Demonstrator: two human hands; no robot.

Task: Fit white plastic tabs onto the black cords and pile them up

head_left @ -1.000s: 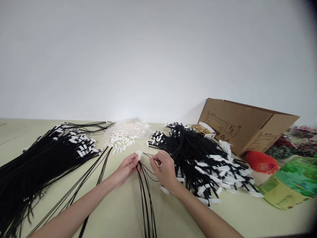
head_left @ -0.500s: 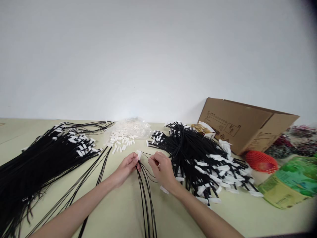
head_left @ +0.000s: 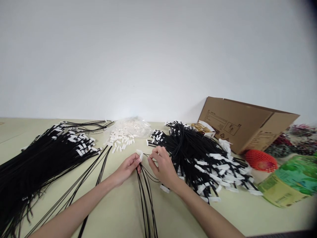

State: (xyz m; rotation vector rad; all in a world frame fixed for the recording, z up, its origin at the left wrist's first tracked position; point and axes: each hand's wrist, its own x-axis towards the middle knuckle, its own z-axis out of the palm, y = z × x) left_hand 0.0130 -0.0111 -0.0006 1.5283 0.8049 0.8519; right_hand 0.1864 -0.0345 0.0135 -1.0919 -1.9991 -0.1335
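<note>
My left hand (head_left: 127, 169) is closed, pinching a white plastic connector (head_left: 140, 153) upright between thumb and fingers. Several thin black wires (head_left: 148, 201) hang below it toward the table's front edge. Just to the right, my right hand (head_left: 162, 166) is closed with its fingertips pinched at a thin black wire (head_left: 146, 154) near the connector; the wire's very end is hidden by the fingers. A few wires loop between the two hands. Beyond them lie loose white connectors (head_left: 123, 141) in front of a clear plastic bag (head_left: 141, 127).
A large bundle of black wires (head_left: 49, 155) with white ends lies at left. Another pile of black wires (head_left: 188, 142) with white connectors is at right. Behind it stand a cardboard box (head_left: 230, 122), a red foam net (head_left: 261, 161) and a green-yellow plastic package (head_left: 287, 181).
The white connector in my left hand has tilted slightly and shifted a little right. My right hand has moved slightly up, still pinched near the connector.
</note>
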